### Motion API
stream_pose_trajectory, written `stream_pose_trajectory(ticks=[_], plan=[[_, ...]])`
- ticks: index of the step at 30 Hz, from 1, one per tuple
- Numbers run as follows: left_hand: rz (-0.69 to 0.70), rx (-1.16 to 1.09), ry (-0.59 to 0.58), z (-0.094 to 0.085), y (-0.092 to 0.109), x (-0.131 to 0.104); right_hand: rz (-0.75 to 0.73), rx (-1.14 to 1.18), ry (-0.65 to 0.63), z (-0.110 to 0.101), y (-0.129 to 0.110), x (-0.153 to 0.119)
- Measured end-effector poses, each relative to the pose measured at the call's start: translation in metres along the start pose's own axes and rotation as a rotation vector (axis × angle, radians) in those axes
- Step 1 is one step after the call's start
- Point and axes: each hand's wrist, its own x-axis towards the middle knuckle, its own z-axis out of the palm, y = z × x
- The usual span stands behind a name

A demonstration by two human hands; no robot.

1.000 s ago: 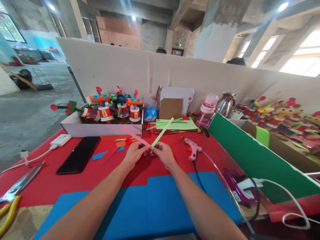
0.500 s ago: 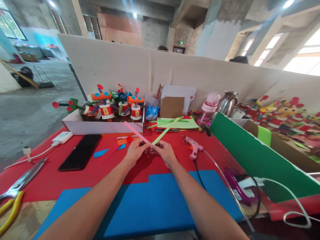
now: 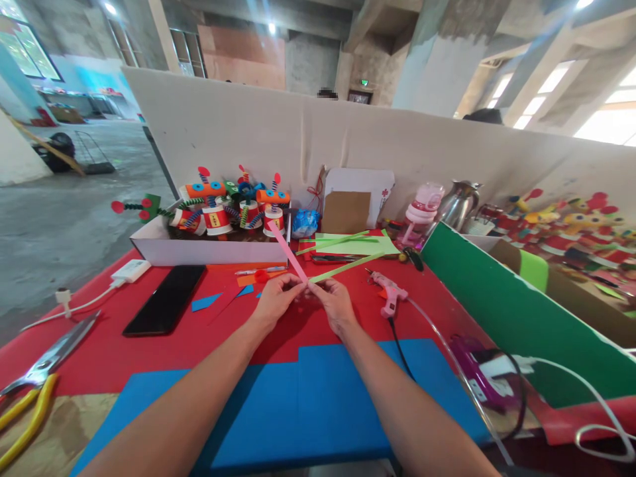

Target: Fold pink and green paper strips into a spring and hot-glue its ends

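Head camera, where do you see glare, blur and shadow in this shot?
Head view: right-hand windows washed out, bluish streaks above a ceiling lamp; head view: far-right figures look smeared, the pink strip clearer; head view: shadow on the blue sheet beside the left arm.

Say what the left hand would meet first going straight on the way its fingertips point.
Probably the right hand, close by where the pink strip and green strip converge; depth is unclear.

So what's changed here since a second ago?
The pink strip has swung steeper and the green strip flatter toward the right, both turning clockwise. The left hand and right hand still pinch them where they meet; the glue gun stays put.
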Motion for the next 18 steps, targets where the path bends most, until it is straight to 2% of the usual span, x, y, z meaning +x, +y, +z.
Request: stream_pose_trajectory(ticks=[7, 13, 18], plan=[[-0.044, -0.069, -0.015, -0.0024, 0.0011, -0.0006, 0.103, 0.056, -0.056, -0.0018, -0.0051, -0.002], [-0.065, -0.115, -0.053, 0.0002, 0.003, -0.0018, 0.039, 0.035, -0.015, 0.0006, -0.0025, -0.0021], [-0.054, -0.11, -0.024, -0.0003, 0.0011, -0.0019, -0.013, 0.001, -0.032, 0.0047, -0.0048, -0.0059]])
